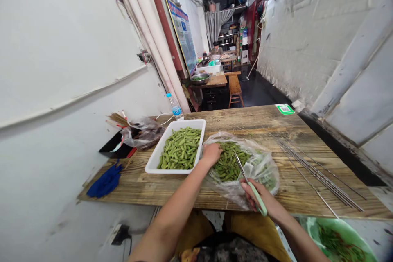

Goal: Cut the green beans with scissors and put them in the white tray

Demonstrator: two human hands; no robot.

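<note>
My right hand [258,196] grips a pair of scissors [257,197] with pale green handles, the metal blades pointing up and left over an open clear plastic bag [268,163]. Green edamame pods [229,161] fill the bag. At the bag's left side, my left hand [212,152] reaches in among these pods with its fingers curled; what they hold, if anything, is hidden. Just left of that hand stands a white plastic tray [150,166], which holds many edamame pods [181,149].
Metal skewers [319,172] lie on the right of the wooden table [245,120]. A blue cloth [105,181], black box [115,145] and water bottle [175,108] are on the left. Below right sits a green-lined bin [316,229]. A person [216,49] sits farther back.
</note>
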